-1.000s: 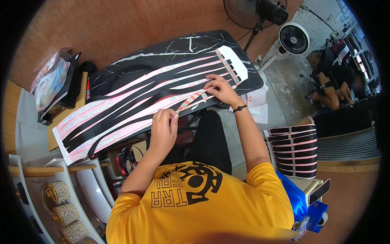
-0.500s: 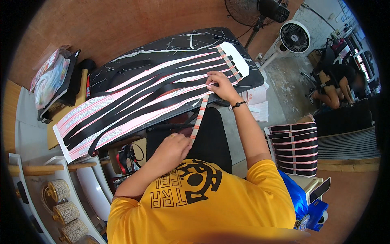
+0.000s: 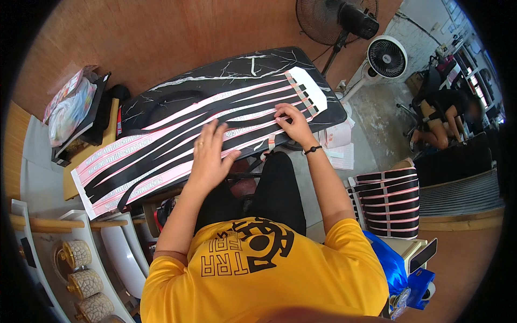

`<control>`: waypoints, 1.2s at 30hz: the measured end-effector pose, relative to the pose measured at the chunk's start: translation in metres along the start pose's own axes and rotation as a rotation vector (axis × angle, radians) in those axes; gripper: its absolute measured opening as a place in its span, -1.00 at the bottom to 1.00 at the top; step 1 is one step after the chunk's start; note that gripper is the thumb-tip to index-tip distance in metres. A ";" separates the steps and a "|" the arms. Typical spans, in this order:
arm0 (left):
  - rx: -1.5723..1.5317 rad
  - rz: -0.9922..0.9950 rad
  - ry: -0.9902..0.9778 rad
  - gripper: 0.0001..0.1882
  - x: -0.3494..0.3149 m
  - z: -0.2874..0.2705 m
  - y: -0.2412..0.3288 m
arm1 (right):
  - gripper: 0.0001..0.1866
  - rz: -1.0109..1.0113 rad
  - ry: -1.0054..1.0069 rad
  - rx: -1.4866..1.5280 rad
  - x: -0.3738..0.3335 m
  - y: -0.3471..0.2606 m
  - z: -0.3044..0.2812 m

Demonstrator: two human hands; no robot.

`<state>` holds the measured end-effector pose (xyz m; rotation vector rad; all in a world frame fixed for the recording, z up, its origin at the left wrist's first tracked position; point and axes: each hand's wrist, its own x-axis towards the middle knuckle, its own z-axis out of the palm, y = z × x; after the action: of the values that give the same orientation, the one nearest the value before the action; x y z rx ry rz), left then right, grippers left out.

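Left hand [image 3: 211, 151], fingers spread, is over black strips [image 3: 153, 158] on a pink sheet [image 3: 119, 144] across the worktop [image 3: 229, 71]; right hand [image 3: 293, 123], fingers bent, is near the sheet's right end. Banded tape [image 3: 271, 142] hangs below it.

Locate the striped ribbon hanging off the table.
Head view, just right of centre: the striped ribbon hangs over the near edge of the black table, below and slightly left of the right hand.
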<state>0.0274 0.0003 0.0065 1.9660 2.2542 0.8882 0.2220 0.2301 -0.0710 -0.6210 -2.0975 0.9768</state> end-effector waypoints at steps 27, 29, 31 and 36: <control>-0.039 0.057 -0.151 -0.62 0.252 0.177 -0.012 | -0.73 0.424 0.466 -0.602 0.125 0.091 -0.009; -0.051 0.013 -0.153 -0.63 0.267 0.181 -0.017 | -0.74 0.380 0.484 -0.565 0.122 0.088 -0.008; -0.094 0.039 -0.148 -0.65 0.282 0.183 -0.021 | -0.74 0.347 0.497 -0.502 0.121 0.086 -0.010; -0.183 0.076 -0.261 -0.65 0.302 0.185 -0.027 | -0.75 0.350 0.471 -0.328 0.119 0.087 -0.016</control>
<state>0.0104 0.3493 -0.0558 1.9673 1.8994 0.7607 0.1708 0.3689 -0.0839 -1.2839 -1.7609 0.5849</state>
